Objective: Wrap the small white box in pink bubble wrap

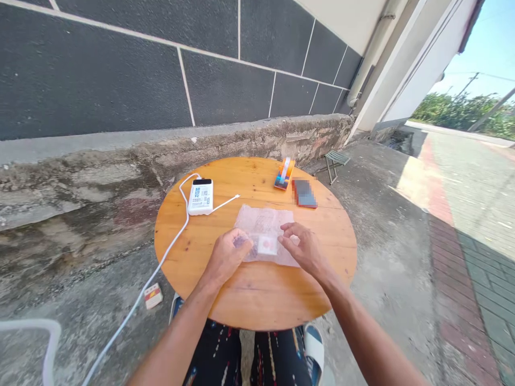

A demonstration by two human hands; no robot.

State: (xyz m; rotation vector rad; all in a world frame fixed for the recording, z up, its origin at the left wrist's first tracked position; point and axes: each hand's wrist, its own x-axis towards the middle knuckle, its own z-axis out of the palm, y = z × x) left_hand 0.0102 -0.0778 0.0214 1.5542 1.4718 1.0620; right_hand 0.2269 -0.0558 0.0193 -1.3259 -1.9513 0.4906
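The box point(267, 246) sits between your left fingers point(243, 249) and right fingers point(290, 246), half curled at the wrap point(261, 217); I can't tell if they grip.

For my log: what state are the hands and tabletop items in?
Pink translucent bubble wrap: spread out.
Small white square with red mark: flat; coverage unclear.
Left hand: fingers bent, at wrap's left.
Right hand: fingers bent, at wrap's right.
White rectangular device: flat.
Short white cable: tip unplugged.
Long white cable: hanging down.
Orange and blue tape dispenser: loaded with tape.
Dark red-edged rectangle: flat, pixelated.
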